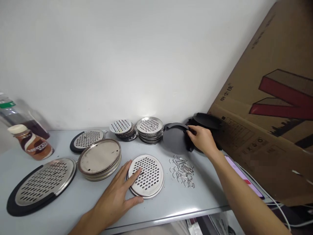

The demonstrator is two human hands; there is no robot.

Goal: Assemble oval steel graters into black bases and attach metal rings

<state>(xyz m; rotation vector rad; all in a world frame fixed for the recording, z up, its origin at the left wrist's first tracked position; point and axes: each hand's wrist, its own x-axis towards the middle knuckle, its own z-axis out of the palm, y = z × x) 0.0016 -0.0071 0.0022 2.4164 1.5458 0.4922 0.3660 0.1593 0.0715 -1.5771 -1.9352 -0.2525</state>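
Observation:
My left hand (112, 192) lies with spread fingers on a round slotted metal grater disc (146, 174), its thumb by the near edge. The disc rests on another round metal piece at the table's front. To the right, my right hand (202, 138) pinches the edge of a black plastic rim piece (176, 138), which is tilted up. Behind that hand stands a stack of black plastic pieces (207, 120). Between my hands lies a loose pile of small wire rings with stems (182, 171).
Stacked grater discs (149, 125), smaller discs (121, 126) and plain metal plates (100, 156) sit leftward. Two black-rimmed graters (41, 184) (89, 138), a coffee bottle (34, 143) and a clear bottle (23, 117) are at left. A phone (242, 176) and cardboard box (256, 137) stand right.

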